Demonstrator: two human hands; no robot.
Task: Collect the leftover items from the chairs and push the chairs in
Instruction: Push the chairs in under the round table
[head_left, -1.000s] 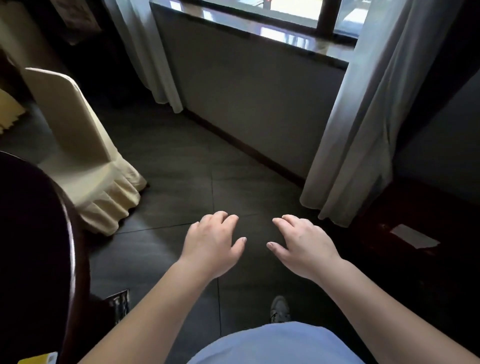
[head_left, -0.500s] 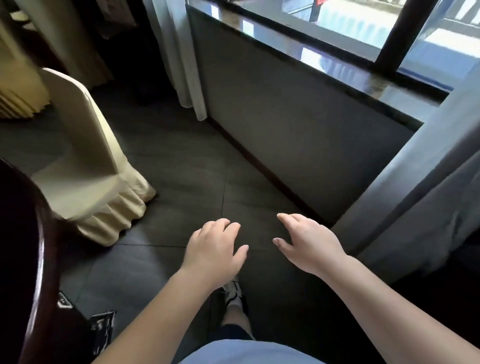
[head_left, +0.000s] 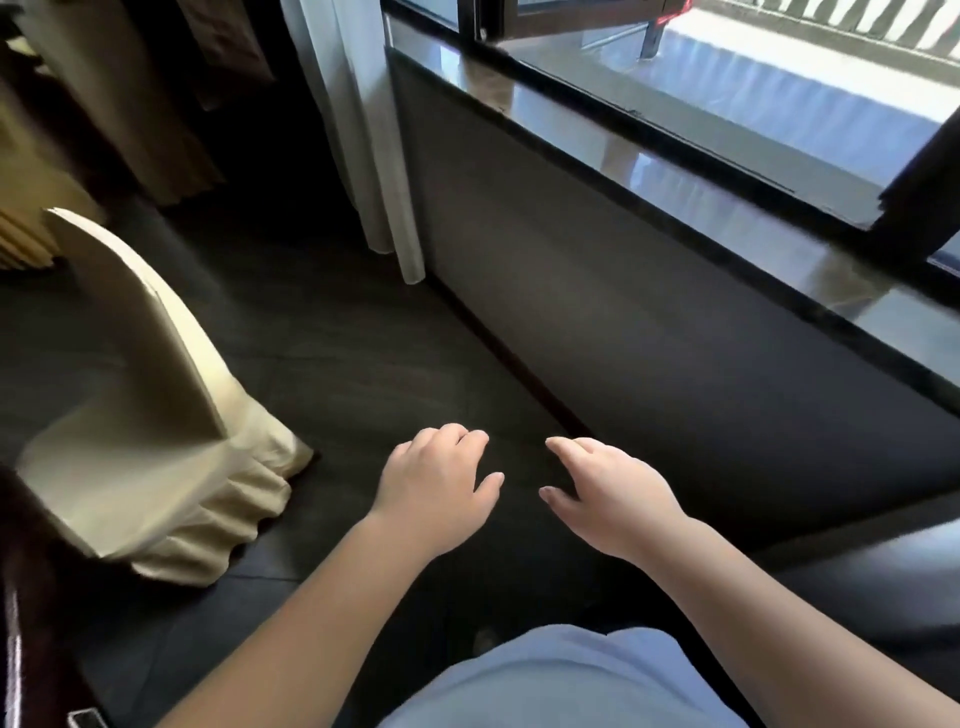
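chair (head_left: 156, 441) in a cream cover stands at the person's left on the dark floor (head_left: 363, 364), seat facing away from the window side, skirt pooling at the base; no leftover item shows on the seat from here, though part of it is blurred. left hand (head_left: 436, 488) and right hand (head_left: 613, 499) both float out front over bare floor, fingers loose and a little curled, holding nothing, touching nothing, well apart from the chair. reads as a between-steps walk: person is moving along the window wall (head_left: 623, 338), probably heading to this chair or hunting for the next one. next move likely needs a turn left, a check of the seat, then hands on the chair back to push it in; where the table is can't be told for sure. a dark rounded edge (head_left: 21, 597) sits close at far left, curtain (head_left: 363, 130) hangs ahead by the sill (head_left: 727, 197). open lane of floor runs between chair and wall, wide enough to pass; the skirt's hem is the snag risk underfoot.
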